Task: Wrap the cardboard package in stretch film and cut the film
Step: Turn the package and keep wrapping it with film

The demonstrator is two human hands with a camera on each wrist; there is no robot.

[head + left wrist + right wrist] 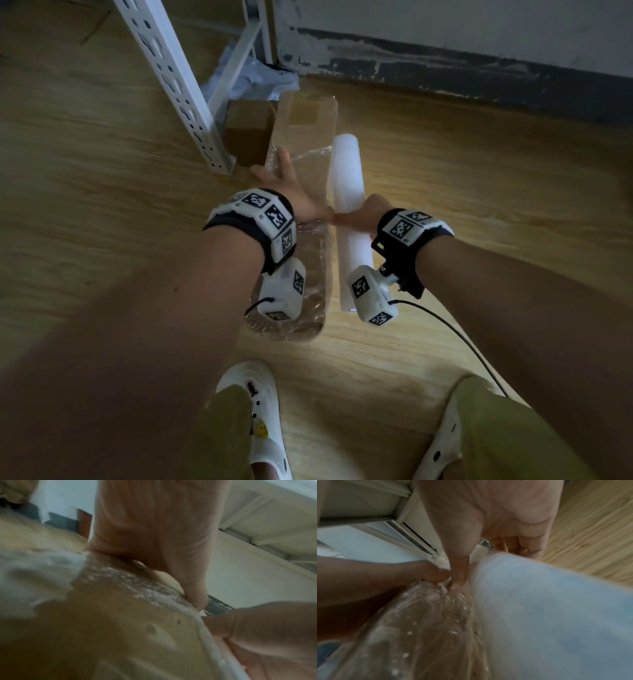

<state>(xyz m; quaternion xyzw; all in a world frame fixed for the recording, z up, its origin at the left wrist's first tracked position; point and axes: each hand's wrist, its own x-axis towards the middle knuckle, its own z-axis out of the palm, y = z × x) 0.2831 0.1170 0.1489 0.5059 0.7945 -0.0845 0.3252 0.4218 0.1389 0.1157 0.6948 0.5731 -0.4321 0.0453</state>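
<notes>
The long cardboard package [301, 192] lies on the floor [479, 178], running straight away from the person, the stretch film roll [347, 192] parallel just right of it. The left hand [291, 195] presses flat on the package; the right hand [368, 216] grips the roll, thumbs meeting, seemingly pinching the film [426, 615] between.

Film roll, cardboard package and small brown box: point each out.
film roll [346, 171]: head view, upper part of the white cylinder.
cardboard package [306, 128]: head view, bare top face beyond the film.
small brown box [249, 132]: head view, its top, beside the shelf post.
</notes>
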